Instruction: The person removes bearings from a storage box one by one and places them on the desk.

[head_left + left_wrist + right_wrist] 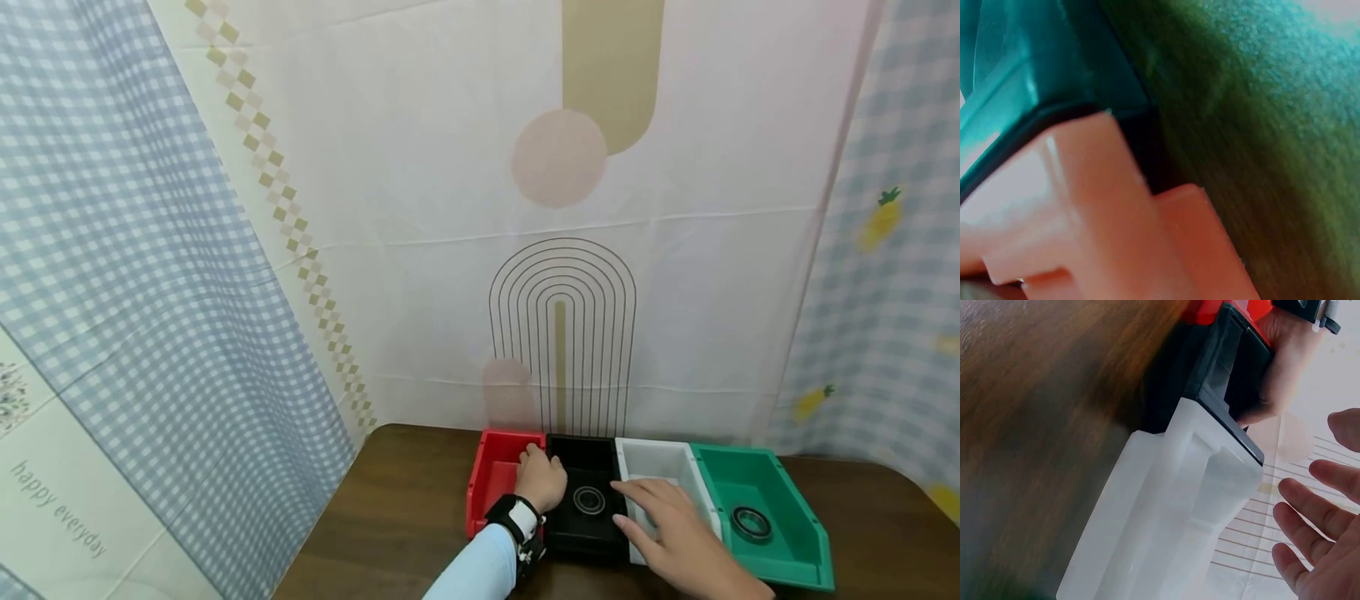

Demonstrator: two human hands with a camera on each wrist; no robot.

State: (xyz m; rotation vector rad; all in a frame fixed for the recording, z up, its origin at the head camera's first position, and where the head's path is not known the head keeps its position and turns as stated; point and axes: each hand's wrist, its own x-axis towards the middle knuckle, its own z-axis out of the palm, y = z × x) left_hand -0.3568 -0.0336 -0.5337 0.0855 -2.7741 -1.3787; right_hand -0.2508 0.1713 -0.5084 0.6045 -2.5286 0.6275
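My left hand (542, 482) reaches over the wall between the red bin (474, 500) and the black bin (585, 546). Its fingertips point down and are hidden, so whether they hold anything does not show. A ring-shaped bearing (578, 500) lies on the black bin's floor. Over the white bin (708, 492), near its border with the black one, hovers my right hand (671, 533), fingers loosely extended and holding nothing. The right wrist view shows those spread fingers (1316, 512) apart from the white bin. Another bearing (751, 538) lies inside the green bin (795, 575).
The bins stand side by side on a brown wooden table (405, 500). Directly behind hangs a patterned white cloth (420, 317), with a blue checked cloth (187, 292) at the left. In the left wrist view the red bin's corner (1104, 200) fills the lower part.
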